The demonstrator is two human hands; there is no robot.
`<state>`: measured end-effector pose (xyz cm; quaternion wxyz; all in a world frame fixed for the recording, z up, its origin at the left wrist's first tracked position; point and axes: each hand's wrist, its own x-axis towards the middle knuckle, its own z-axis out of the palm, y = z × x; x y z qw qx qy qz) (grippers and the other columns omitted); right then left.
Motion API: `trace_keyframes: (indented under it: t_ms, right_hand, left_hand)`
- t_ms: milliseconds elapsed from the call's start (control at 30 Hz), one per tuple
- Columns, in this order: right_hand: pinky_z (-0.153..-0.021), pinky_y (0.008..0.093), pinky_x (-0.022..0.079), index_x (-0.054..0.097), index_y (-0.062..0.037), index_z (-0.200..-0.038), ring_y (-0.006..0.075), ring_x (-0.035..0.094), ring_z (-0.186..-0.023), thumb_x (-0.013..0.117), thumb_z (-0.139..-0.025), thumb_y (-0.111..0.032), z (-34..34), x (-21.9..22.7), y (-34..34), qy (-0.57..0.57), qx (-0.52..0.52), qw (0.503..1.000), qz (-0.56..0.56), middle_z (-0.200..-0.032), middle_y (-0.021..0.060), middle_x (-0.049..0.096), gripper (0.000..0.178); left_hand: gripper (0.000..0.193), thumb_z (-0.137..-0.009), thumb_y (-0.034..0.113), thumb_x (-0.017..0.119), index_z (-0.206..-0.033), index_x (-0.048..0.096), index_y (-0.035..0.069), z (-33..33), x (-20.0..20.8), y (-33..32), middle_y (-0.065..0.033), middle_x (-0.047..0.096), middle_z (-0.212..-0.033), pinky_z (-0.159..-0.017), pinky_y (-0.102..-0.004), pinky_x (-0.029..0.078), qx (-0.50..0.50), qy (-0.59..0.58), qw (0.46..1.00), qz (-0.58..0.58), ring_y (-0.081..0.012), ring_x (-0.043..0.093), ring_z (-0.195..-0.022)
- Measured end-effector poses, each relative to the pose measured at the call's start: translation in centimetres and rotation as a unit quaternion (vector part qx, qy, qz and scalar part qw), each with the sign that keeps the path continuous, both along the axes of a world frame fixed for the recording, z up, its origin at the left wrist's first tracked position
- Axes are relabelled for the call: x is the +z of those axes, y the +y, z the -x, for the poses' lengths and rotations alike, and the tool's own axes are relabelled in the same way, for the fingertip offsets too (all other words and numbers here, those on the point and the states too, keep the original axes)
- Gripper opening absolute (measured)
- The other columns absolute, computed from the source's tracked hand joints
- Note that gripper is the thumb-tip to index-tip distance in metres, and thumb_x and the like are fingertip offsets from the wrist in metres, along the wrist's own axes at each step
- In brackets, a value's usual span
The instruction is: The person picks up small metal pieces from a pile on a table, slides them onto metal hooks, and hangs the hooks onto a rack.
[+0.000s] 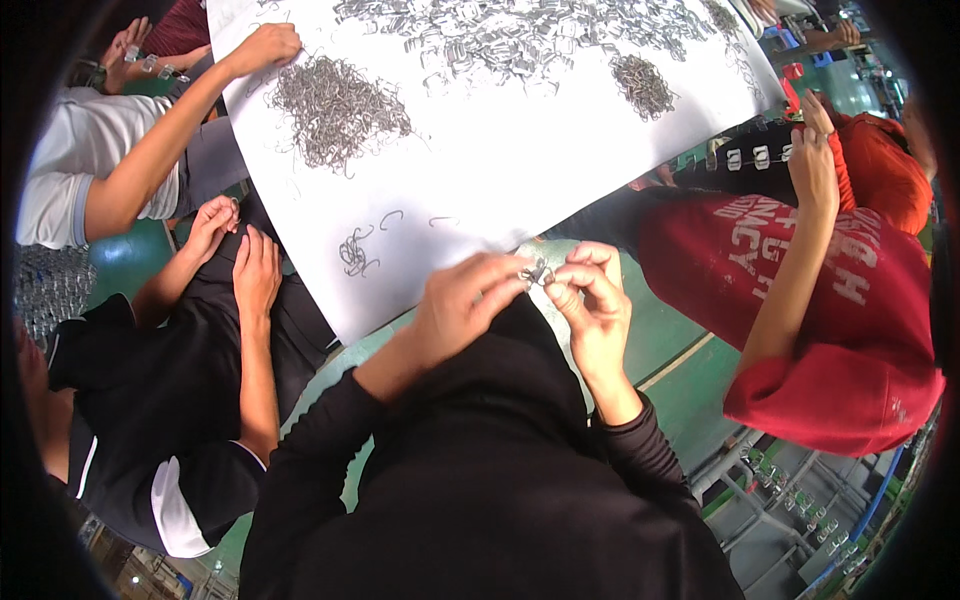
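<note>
At the near edge of the white table, my left hand (462, 305) and my right hand (597, 312) meet fingertip to fingertip. Between them they pinch a small silvery metal clip (538, 272), partly hidden by the fingers, so its exact shape is hard to make out. Left of my hands, a small heap of curved wire hooks (352, 255) lies on the table, with a loose wire hook (392, 217) beside it.
The white table (480, 160) bears a large pile of wire hooks (335, 110), a spread of flat metal clips (490, 45) and a smaller dark pile (643, 87). Co-workers sit close: a black shirt (150, 400) at left, a red shirt (800, 300) at right.
</note>
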<state>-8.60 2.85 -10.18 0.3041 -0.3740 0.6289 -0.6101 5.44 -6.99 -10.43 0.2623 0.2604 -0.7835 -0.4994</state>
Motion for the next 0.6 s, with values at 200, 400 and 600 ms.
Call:
trace_keyframes:
  t_ms: [200,400,600]
  right_hand:
    - [-0.075,0.0268,0.042,0.067,-0.0054,-0.083,0.0151,0.050,-0.086,0.071,-0.074,-0.006,0.4,-0.5,0.2,0.025,0.017,0.999,-0.027,-0.092,0.0034,0.048,0.010]
    - [-0.072,0.0263,0.043,0.067,-0.0057,-0.083,0.0146,0.051,-0.084,0.071,-0.074,-0.007,1.0,0.2,0.5,0.001,0.007,0.998,-0.063,-0.091,0.0035,0.049,0.009]
    - [-0.074,0.0271,0.042,0.067,-0.0050,-0.082,0.0154,0.051,-0.084,0.070,-0.074,-0.007,1.1,0.0,0.3,0.016,-0.026,0.997,-0.073,-0.089,0.0037,0.049,0.009]
  left_hand:
    - [0.025,-0.082,0.010,0.060,-0.106,0.062,0.004,6.2,-8.6,-13.6,-0.0114,0.063,-0.098,-0.076,-0.0377,0.048,0.138,-0.125,0.941,0.282,-0.0277,0.059,-0.089]
    - [0.021,-0.082,0.012,0.059,-0.102,0.062,0.006,9.1,-12.3,-18.9,-0.0075,0.062,-0.097,-0.072,-0.0368,0.050,0.118,-0.228,0.889,0.380,-0.0265,0.058,-0.090]
    - [0.015,-0.087,0.012,0.058,-0.091,0.067,0.001,7.4,-6.3,-10.5,-0.0040,0.065,-0.078,-0.059,-0.0240,0.048,0.159,-0.057,0.978,-0.125,-0.0084,0.058,-0.069]
